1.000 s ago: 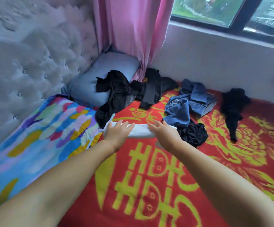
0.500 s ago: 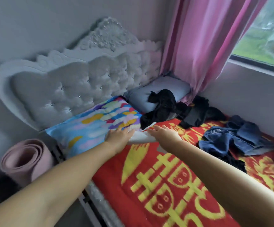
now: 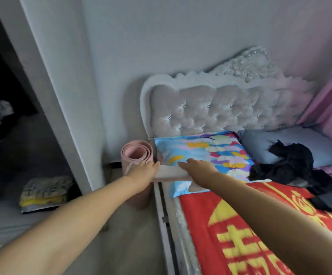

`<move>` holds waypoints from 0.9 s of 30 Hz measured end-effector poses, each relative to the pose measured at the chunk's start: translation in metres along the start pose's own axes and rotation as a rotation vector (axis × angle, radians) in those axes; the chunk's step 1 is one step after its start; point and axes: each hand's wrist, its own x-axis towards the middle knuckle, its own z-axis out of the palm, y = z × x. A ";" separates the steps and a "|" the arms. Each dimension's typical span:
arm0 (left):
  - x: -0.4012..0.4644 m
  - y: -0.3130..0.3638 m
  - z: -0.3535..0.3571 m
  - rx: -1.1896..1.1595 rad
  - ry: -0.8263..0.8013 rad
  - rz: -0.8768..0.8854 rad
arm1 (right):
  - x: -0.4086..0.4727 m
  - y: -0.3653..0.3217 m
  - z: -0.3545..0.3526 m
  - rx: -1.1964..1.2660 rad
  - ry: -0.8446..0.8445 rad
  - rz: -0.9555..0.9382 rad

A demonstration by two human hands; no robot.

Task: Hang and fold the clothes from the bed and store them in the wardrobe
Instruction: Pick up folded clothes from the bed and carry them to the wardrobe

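Folded white garment [image 3: 171, 172] gripped between left hand [image 3: 143, 171] and right hand [image 3: 197, 167], above the bed's edge [image 3: 166, 215].

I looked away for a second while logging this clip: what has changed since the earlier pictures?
The folded white garment, held between the left hand and right hand, has been carried from the red blanket over the bed's edge, leftward toward the dark wardrobe opening. The view swung left with it. Both hands hold it as before; the black clothes stay by the grey pillow.
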 end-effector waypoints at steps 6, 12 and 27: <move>-0.098 -0.097 0.034 -0.033 -0.082 -0.164 | 0.032 -0.133 -0.032 -0.060 0.013 -0.175; -0.211 -0.219 0.072 -0.002 -0.139 -0.285 | 0.065 -0.296 -0.065 -0.052 -0.006 -0.316; -0.334 -0.420 0.160 -0.048 -0.363 -0.458 | 0.161 -0.545 -0.083 0.001 -0.062 -0.509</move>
